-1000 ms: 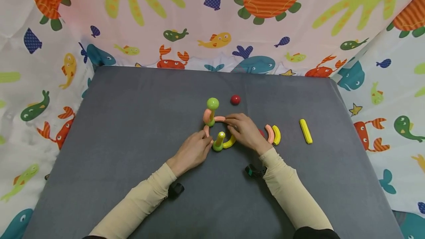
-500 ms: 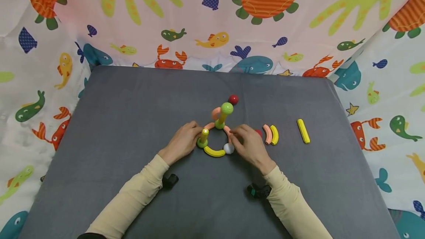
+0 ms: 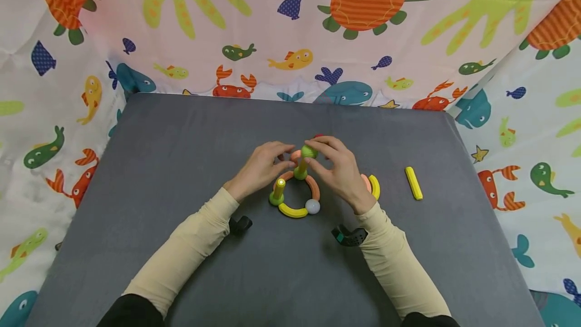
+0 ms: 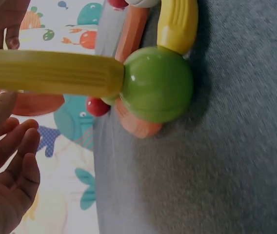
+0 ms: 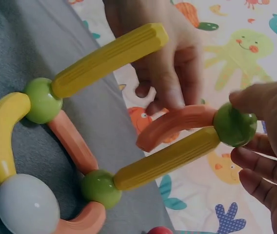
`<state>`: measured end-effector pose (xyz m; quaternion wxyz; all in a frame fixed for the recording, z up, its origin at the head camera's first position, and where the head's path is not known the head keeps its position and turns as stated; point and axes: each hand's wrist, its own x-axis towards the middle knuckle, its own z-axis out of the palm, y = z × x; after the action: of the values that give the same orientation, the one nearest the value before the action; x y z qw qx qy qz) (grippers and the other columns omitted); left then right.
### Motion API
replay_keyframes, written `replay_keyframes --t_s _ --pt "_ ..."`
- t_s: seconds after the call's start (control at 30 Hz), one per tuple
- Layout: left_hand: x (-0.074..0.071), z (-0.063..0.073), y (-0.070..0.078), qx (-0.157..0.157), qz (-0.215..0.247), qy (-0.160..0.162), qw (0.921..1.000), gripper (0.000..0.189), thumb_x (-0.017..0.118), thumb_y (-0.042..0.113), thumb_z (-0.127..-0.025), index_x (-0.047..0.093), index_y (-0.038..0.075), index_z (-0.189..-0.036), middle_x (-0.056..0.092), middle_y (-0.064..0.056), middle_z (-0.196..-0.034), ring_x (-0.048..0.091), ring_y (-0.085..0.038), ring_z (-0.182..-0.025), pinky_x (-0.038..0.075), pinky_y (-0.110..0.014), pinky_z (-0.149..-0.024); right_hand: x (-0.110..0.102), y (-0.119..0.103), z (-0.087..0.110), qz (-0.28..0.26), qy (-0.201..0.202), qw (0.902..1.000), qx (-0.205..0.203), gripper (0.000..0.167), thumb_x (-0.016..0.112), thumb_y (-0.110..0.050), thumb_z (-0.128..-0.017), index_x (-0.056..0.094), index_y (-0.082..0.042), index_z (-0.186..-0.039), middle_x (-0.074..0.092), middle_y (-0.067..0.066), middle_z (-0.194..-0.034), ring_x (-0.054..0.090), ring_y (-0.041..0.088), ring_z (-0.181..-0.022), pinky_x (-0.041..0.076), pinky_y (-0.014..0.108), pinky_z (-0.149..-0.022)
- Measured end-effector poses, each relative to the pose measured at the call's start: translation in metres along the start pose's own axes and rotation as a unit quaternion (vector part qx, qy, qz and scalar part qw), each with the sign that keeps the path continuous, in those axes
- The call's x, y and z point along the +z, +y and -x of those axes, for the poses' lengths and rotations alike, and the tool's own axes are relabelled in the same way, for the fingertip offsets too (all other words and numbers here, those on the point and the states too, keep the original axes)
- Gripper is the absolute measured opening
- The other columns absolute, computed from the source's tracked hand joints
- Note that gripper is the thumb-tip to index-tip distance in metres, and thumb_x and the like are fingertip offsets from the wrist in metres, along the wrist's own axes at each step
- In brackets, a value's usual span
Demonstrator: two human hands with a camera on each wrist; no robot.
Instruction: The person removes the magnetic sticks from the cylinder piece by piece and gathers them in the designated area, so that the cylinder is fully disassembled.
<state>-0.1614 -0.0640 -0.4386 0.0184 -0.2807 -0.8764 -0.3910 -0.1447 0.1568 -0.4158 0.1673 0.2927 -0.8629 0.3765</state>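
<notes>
A ring of toy pieces lies on the grey table (image 3: 181, 165): a yellow arc (image 3: 292, 211), a white ball (image 3: 312, 206), orange arcs and green balls. Two yellow sticks rise from it (image 5: 107, 58). The farther stick (image 3: 301, 168) carries a green ball (image 3: 308, 151) with an orange arc (image 5: 175, 124) joined to it. My right hand (image 3: 338, 165) pinches that top green ball (image 5: 234, 127) between its fingertips. My left hand (image 3: 268, 163) is just left of it, fingers relaxed (image 4: 11, 165), one fingertip (image 5: 171, 95) against the orange arc.
A red ball (image 3: 319, 137) peeks out behind the hands. An orange and a yellow arc (image 3: 373, 185) lie right of my right hand, and a loose yellow stick (image 3: 413, 182) farther right. Sea-animal patterned cloth (image 3: 290, 39) surrounds the table on three sides.
Both hands rose from the ring's low pieces to the top of the farther stick. The right hand now pinches the top green ball; the ring has been turned and shifted since a second ago.
</notes>
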Motion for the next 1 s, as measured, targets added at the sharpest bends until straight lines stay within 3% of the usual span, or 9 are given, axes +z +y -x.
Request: replay_keyframes --t_s 0.2,0.43,0.53,0.63,0.8,1.0 --pt "0.003 -0.004 0.004 0.026 -0.001 0.027 0.9993 0.022 0.07 0.014 -0.09 0.072 0.006 -0.11 0.072 -0.008 -0.102 0.063 -0.023 -0.088 0.05 -0.035 -0.077 0.001 -0.002 0.001 0.0 0.007 0.9999 -0.007 0.037 0.077 -0.008 -0.083 0.069 -0.006 -0.119 0.064 0.013 -0.116 0.061 0.022 -0.089 0.052 0.034 -0.076" --pt "0.006 0.002 0.005 0.081 -0.076 0.082 0.9904 0.017 0.071 0.012 -0.088 0.069 0.005 -0.103 0.068 -0.009 -0.098 0.062 -0.021 -0.085 0.053 -0.032 -0.075 0.001 -0.004 0.0 -0.004 -0.001 0.9999 -0.009 0.035 0.076 -0.007 -0.084 0.069 -0.006 -0.118 0.064 0.012 -0.115 0.061 0.021 -0.09 0.053 0.036 -0.076" --pt "0.006 0.003 0.005 0.093 -0.088 0.089 0.9878 0.015 0.071 0.011 -0.089 0.069 0.004 -0.102 0.067 -0.009 -0.097 0.061 -0.02 -0.083 0.053 -0.031 -0.074 0.002 -0.004 0.001 -0.006 -0.005 0.9999 -0.009 0.034 0.076 -0.007 -0.084 0.069 -0.005 -0.118 0.064 0.012 -0.115 0.061 0.021 -0.09 0.054 0.037 -0.075" --pt "0.007 0.005 0.004 0.067 -0.082 0.078 0.9913 0.015 0.07 0.012 -0.09 0.069 0.005 -0.102 0.067 -0.008 -0.097 0.063 -0.019 -0.083 0.054 -0.031 -0.073 0.001 -0.004 0.002 -0.002 -0.001 1.0 -0.009 0.034 0.076 -0.006 -0.084 0.069 -0.005 -0.117 0.065 0.012 -0.114 0.063 0.021 -0.088 0.054 0.036 -0.074" --pt "0.003 0.01 -0.003 -0.006 -0.066 0.057 0.9962 0.017 0.071 0.014 -0.09 0.07 0.006 -0.104 0.067 -0.008 -0.097 0.064 -0.019 -0.083 0.054 -0.033 -0.074 0.0 -0.003 0.004 -0.006 0.005 1.0 -0.002 0.035 0.077 -0.004 -0.082 0.07 -0.005 -0.116 0.065 0.011 -0.114 0.063 0.02 -0.088 0.054 0.034 -0.075" --pt "-0.016 0.024 -0.027 -0.111 -0.058 0.057 0.9906 0.022 0.063 0.027 -0.097 0.074 0.008 -0.095 0.067 -0.004 -0.081 0.06 -0.019 -0.076 0.049 -0.036 -0.07 0.0 -0.003 0.003 -0.011 0.001 0.9999 0.002 0.035 0.076 -0.006 -0.084 0.069 -0.005 -0.118 0.064 0.01 -0.115 0.062 0.02 -0.089 0.054 0.038 -0.076"
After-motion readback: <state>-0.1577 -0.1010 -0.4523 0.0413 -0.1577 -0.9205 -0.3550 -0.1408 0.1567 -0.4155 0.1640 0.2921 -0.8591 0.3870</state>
